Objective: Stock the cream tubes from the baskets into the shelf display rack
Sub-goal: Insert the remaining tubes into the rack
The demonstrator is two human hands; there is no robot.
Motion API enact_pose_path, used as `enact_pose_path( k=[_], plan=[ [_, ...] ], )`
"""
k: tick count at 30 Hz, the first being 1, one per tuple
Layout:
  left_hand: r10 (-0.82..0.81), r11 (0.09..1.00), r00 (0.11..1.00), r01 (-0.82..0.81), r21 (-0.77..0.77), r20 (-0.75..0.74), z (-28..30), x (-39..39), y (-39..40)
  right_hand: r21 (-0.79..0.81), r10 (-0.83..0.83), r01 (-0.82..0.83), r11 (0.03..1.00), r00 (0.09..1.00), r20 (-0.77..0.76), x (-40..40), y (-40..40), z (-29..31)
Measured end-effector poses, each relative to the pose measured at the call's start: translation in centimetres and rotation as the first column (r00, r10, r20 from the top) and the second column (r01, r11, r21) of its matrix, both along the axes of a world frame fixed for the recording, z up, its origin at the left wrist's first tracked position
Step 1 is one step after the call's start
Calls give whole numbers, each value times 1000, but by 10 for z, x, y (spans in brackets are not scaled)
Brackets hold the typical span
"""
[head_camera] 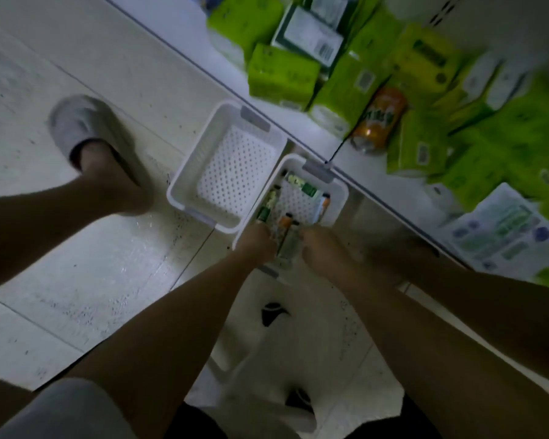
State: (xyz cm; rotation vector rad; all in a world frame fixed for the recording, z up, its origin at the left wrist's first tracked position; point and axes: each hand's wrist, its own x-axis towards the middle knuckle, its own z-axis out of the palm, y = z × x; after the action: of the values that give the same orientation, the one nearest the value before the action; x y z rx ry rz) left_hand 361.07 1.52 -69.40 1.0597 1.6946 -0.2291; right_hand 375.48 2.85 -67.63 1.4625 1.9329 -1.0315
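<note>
Nearest the camera, two bare forearms are seen reaching down and forward over a pale tiled floor [76, 280]. The left hand [256, 245] and the right hand [322, 248] are both lowered into the near end of a white perforated basket [339, 198] standing on the floor. The fingers of each hand are curled downward among the cream tubes [287, 239], but through the blur it cannot be told whether a tube is actually gripped.

The tubes in the basket are laid flat, their long axes mostly running along the basket's length, away from the person toward the shelf; one green-and-white tube [305, 186] at the far end is laid across at a slant. A second white basket [229, 166], touching the first on its left, is shown holding nothing.

To the left, a foot in a grey slipper [76, 128] is planted on the tiles. Farthest off, green packs [282, 74] and an orange can [377, 118] lying on its side are seen on a low white shelf [305, 137].
</note>
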Motion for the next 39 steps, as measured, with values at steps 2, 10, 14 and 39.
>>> enact_pose_path(
  k=[2,10,14,39],
  plan=[
    [-68,998,995,66,-20,-73,-18,4,0,54,84,-87,995,995,50,-3,4,-17],
    [-34,999,985,34,-4,-169,-49,23,0,151,364,-423,893,879,310,-2,36,-59],
    [-14,999,985,8,-39,-172,-60,21,3,122,421,-489,864,833,360,3,46,-68],
    [94,882,974,-177,437,204,5,-27,-1,-12,-522,586,810,711,-472,39,46,57]
  ],
)
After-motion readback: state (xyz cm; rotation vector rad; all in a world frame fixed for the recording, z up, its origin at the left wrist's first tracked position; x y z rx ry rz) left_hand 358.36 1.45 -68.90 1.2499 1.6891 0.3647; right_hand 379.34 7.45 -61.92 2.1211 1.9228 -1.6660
